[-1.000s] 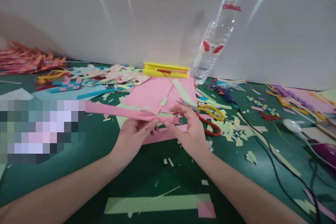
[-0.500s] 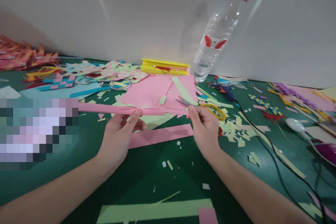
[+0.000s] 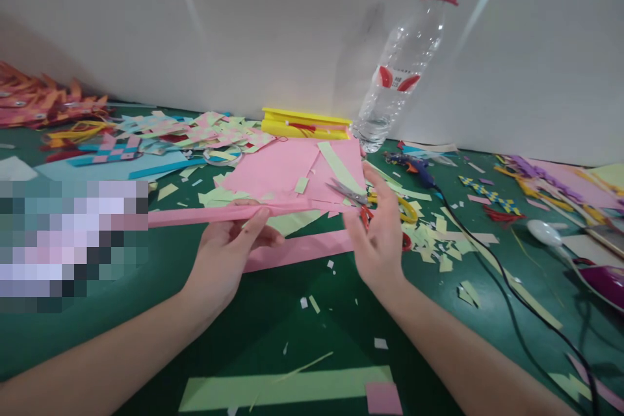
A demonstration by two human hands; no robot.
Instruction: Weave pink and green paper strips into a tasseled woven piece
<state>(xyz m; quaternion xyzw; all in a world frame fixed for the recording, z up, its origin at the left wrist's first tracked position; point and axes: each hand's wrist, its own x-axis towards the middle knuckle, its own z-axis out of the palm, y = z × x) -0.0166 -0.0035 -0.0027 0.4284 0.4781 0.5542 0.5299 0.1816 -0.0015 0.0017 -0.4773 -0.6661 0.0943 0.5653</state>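
Left hand (image 3: pixel 219 257) pinches the folded pink strip (image 3: pixel 182 216), which runs out both sides of that grip, right hand (image 3: pixel 380 244) spread by its far end, contact unclear; light, even pressure should guard the narrow fold against twisting.

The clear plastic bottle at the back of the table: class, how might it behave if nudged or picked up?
The bottle would probably tip easily when nudged, being tall and narrow. Its rounded sides suggest it could roll once down. It looks close to empty, so it is likely light for its size.
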